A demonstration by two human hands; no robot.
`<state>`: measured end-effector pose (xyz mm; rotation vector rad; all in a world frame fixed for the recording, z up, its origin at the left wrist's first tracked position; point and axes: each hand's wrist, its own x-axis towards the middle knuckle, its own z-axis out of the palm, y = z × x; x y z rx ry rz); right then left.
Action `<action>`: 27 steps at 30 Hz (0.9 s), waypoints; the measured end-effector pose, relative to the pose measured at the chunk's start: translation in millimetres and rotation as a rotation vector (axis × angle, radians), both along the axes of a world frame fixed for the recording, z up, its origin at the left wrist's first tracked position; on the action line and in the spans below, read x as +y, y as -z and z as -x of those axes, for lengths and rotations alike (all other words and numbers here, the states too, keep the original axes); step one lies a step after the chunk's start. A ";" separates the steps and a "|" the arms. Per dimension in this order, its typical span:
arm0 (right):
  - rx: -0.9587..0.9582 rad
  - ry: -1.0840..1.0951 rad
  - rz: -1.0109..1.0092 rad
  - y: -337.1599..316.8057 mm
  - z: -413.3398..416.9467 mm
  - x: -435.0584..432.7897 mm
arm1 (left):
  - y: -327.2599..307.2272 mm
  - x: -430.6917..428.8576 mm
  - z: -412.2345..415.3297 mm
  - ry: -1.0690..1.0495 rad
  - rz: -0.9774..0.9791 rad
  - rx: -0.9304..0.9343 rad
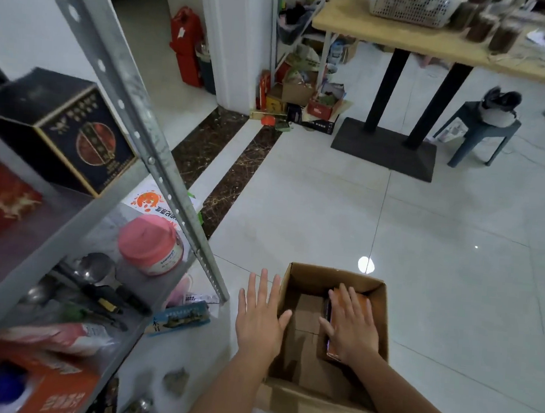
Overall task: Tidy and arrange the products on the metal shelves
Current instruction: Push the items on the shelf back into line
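Pale glossy floor tiles (440, 252) run between a metal shelf (135, 104) on the left and an open cardboard box (378, 299) set down just beside it. Inside the box, the right hand (351, 330) lies flat, fingers spread, on an orange packet (359, 303). Over the box's left wall hovers the left hand (259, 316), spread and empty. Likely step: fetching stock. Next, close on the packet, lift it clear, and carry it to the shelf.

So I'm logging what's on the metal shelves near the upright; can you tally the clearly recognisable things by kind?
Dark gift box: 1
Pink-lidded jar: 1
Metal ladle: 1
Black-handled pliers: 1
Total: 4; the blurred packets lower down are left uncounted.
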<state>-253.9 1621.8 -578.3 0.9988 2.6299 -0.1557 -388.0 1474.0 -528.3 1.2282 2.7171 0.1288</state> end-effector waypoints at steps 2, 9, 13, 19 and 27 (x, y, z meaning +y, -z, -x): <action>0.027 -0.052 0.072 -20.6 1.7 -0.1 | -23.8 -13.3 11.5 0.004 0.020 0.013; 0.005 -0.168 0.079 -154.2 18.4 -57.2 | -152.7 -103.8 23.5 -0.163 0.058 0.126; 0.120 -0.218 0.109 -231.5 29.9 -130.4 | -250.2 -186.9 6.6 -0.266 0.052 0.253; 0.404 -0.441 0.054 -358.1 100.4 -230.1 | -390.4 -302.7 11.9 -0.510 -0.070 0.499; 0.770 -0.619 0.002 -517.1 177.4 -285.9 | -482.2 -371.0 28.0 -0.776 -0.096 0.596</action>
